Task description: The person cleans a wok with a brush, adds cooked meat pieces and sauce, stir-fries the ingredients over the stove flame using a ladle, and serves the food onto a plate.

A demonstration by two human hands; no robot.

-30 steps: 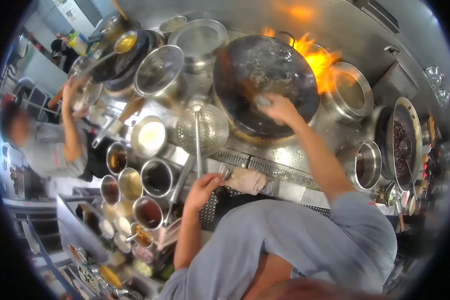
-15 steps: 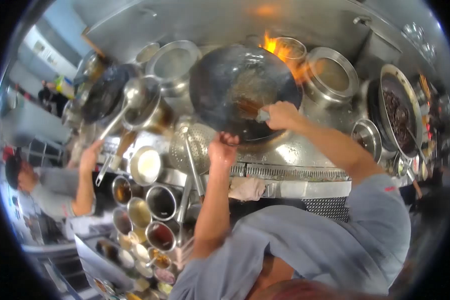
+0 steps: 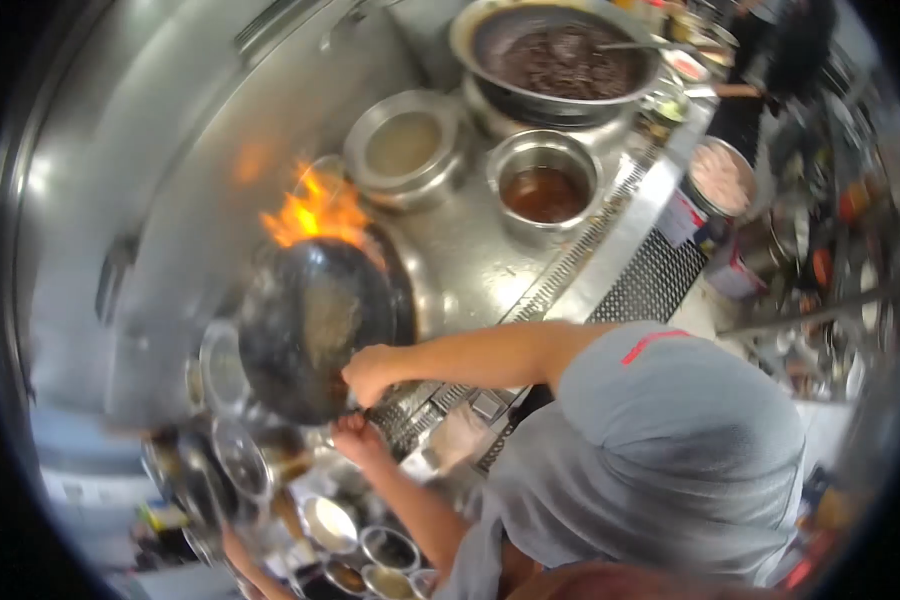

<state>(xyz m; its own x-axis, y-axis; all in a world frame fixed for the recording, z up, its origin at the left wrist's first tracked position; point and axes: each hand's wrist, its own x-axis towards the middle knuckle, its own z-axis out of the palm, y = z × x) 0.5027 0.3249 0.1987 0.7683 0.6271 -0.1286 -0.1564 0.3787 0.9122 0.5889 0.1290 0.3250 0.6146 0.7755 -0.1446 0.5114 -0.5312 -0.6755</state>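
A black wok (image 3: 285, 290) stands tilted over the burner, flames rising behind its far rim and a wet patch in its bowl. My left hand (image 3: 356, 440) is closed at the wok's near edge, apparently gripping it there. Over the near side of the bowl, my right hand (image 3: 372, 374) is closed around the handle of a brush, which mostly hides behind my fingers and blur. Brown bristles press into the wok just beyond that hand.
Flames (image 3: 315, 212) leap beside the lidless pot (image 3: 355, 150). A pot of brown liquid (image 3: 585, 165) and a large pan of dark food (image 3: 460, 40) stand farther right. A cloth (image 3: 460, 435) lies on the stove's front edge. Another person's arm (image 3: 250, 565) reaches in at lower left.
My view has swung right and rotated, bringing the right-side pots closer. The wok is tilted more, and the flames are larger. Both hands stay at the wok.
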